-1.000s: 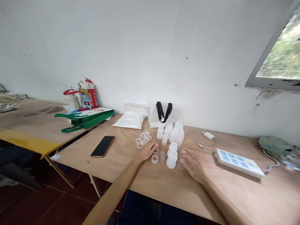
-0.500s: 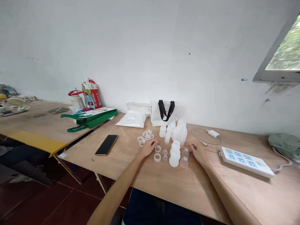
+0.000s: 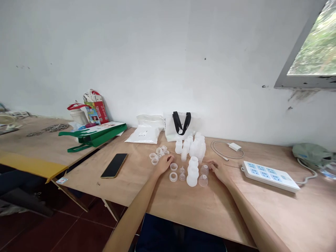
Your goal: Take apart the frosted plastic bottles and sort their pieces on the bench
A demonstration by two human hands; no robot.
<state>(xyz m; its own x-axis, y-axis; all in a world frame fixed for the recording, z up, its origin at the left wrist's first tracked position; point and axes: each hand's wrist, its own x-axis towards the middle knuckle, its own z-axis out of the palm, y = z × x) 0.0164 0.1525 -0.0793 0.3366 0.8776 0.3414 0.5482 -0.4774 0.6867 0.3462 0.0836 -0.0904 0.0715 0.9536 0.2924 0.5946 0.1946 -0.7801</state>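
Observation:
Small translucent white plastic bottles (image 3: 193, 171) stand on the wooden table (image 3: 183, 203) in front of me, with a larger cluster of bottles (image 3: 193, 146) behind them. Clear ring caps (image 3: 173, 176) and dome lids (image 3: 203, 180) lie beside them, and more rings (image 3: 157, 155) sit to the left. My left hand (image 3: 164, 163) rests flat on the table with fingers stretched out, touching a ring. My right hand (image 3: 219, 170) lies flat, fingers apart, just right of the dome lids. Neither hand holds anything.
A black phone (image 3: 114, 165) lies to the left, a white power strip (image 3: 270, 172) and a charger with cable (image 3: 227, 149) to the right. White bags (image 3: 181, 125) stand against the wall. A green bag (image 3: 91, 134) lies on the neighbouring table (image 3: 28, 143).
My right hand has slid back from covering the dome lids to lie just right of them. My left hand has stayed by the rings. The camera view has shifted slightly.

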